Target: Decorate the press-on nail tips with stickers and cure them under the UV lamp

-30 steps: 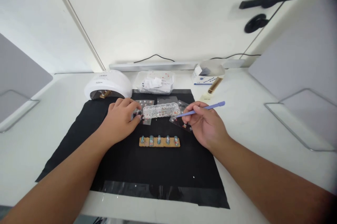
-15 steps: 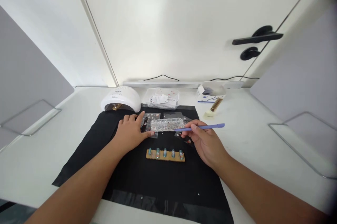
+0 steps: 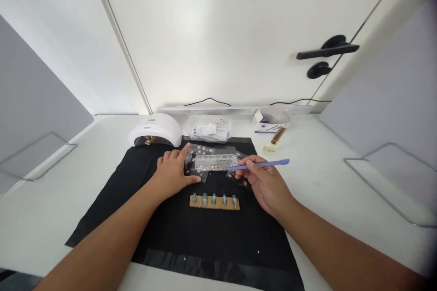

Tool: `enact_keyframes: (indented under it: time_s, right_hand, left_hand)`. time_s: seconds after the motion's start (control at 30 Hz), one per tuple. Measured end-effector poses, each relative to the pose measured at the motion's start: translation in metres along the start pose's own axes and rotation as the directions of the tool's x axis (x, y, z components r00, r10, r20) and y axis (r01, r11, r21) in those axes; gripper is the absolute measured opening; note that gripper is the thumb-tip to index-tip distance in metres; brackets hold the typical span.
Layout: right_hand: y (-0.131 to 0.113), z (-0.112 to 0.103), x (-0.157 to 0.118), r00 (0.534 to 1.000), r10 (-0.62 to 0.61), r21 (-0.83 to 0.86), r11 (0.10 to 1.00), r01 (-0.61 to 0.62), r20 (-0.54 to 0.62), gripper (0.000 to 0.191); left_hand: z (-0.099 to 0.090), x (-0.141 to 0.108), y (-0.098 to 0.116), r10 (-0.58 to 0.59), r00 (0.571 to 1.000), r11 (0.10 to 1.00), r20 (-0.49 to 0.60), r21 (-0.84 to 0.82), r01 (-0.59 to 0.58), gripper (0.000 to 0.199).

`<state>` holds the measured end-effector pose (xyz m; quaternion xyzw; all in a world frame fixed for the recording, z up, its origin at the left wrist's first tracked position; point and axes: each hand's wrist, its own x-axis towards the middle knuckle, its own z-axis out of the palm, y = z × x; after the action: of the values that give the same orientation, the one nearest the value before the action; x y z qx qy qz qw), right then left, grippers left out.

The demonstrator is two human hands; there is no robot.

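My left hand rests with thumb and fingers spread at the left end of a clear compartment case of tiny rhinestones. It touches or overlaps a clear sticker sheet; the exact contact is partly hidden. My right hand pinches a slim purple pen-like tool, whose thin tip points left over the case's front right edge. Whether the tip carries anything is too small to see. Nearer me, a tan strip bears several teal decorated false nails in a row.
A black mat covers the middle of the white table. Behind stand a white nail lamp, a clear plastic box of packets and an alcohol pad box. A gold-capped bottle sits at the right.
My left hand has shifted slightly, and the sticker sheet beside it lies at a different angle. The purple tool stays over the case in my right hand. The camera view has moved a little.
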<state>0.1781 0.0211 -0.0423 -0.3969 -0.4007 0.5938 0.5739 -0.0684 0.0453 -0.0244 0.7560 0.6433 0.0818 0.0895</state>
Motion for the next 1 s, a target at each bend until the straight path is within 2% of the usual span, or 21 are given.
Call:
enact_keyframes:
  time_s: [0.13, 0.23, 0.33, 0.6, 0.7, 0.77, 0.87, 0.93, 1.0]
  right_hand:
    - [0.000, 0.000, 0.000, 1.000, -0.020, 0.008, 1.000, 0.020, 0.004, 0.021]
    - [0.000, 0.001, 0.001, 1.000, -0.025, 0.017, 1.000, 0.025, 0.000, 0.021]
    - [0.001, 0.000, 0.001, 1.000, -0.031, 0.030, 0.999, 0.031, 0.002, 0.021]
    - [-0.001, -0.001, 0.000, 0.991, -0.125, 0.054, 0.991, 0.122, 0.042, 0.017]
    - [-0.001, -0.002, -0.004, 0.985, -0.148, 0.027, 0.989, 0.146, 0.092, 0.017]
    - [-0.001, -0.003, -0.007, 0.977, -0.168, 0.014, 0.986, 0.168, 0.130, 0.016]
    - [-0.002, -0.004, -0.010, 0.945, -0.261, 0.003, 0.964, 0.265, 0.197, 0.012]
    - [-0.003, -0.003, -0.012, 0.905, -0.343, 0.012, 0.936, 0.352, 0.251, 0.011]
    - [-0.005, -0.001, -0.013, 0.869, -0.396, 0.022, 0.913, 0.408, 0.295, 0.013]
  left_hand:
    - [0.001, 0.004, -0.003, 0.027, 0.999, 0.977, -0.041, -0.212, -0.036, 0.090]
    - [0.003, 0.009, -0.007, 0.037, 0.997, 0.872, -0.070, -0.485, -0.067, 0.065]
    - [0.007, 0.013, -0.011, 0.057, 0.996, 0.773, -0.071, -0.628, -0.089, 0.039]
    - [0.004, 0.006, -0.006, 0.073, 0.994, 0.617, -0.080, -0.779, -0.108, 0.022]
    - [0.000, -0.003, 0.002, 0.071, 0.984, 0.577, -0.164, -0.798, -0.175, 0.013]
    - [-0.002, -0.010, 0.006, 0.112, 0.958, 0.569, -0.265, -0.773, -0.280, 0.008]
    - [-0.005, -0.017, 0.009, 0.201, 0.888, 0.515, -0.414, -0.726, -0.456, 0.005]
    - [-0.006, -0.020, 0.009, 0.234, 0.850, 0.458, -0.471, -0.718, -0.524, 0.009]
    - [-0.008, -0.021, 0.010, 0.241, 0.838, 0.409, -0.490, -0.731, -0.546, 0.012]
